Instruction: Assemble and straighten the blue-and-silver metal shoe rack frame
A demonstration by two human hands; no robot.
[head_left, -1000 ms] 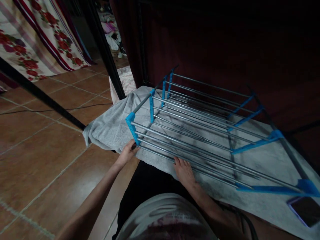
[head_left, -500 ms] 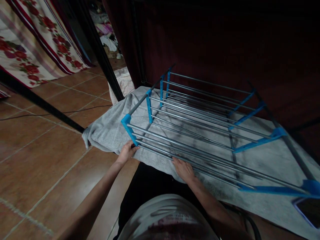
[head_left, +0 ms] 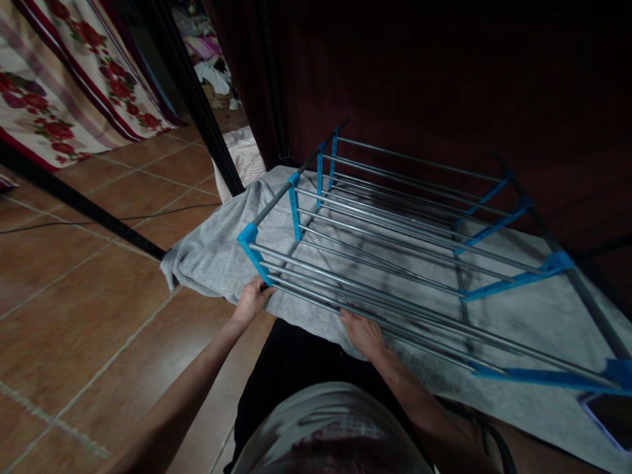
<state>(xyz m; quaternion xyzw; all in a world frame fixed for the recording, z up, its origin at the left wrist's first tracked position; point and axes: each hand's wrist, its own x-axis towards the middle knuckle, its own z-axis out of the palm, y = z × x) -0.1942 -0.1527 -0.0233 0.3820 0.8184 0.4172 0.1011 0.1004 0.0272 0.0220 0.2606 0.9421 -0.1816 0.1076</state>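
Barely any change from a second ago: my two hands keep their spots, and one phone (head_left: 612,416) sits further toward the right edge of view. One rack (head_left: 395,224) lies on one grey cloth (head_left: 212,250), in front of me. Eight blue brackets (head_left: 296,214), four per end. Left hand (head_left: 250,301) half-curled, pinching the rack's near-left lower corner. Right hand (head_left: 363,332) loosely bent, fingertips at the nearest low bar; can't tell if gripping.
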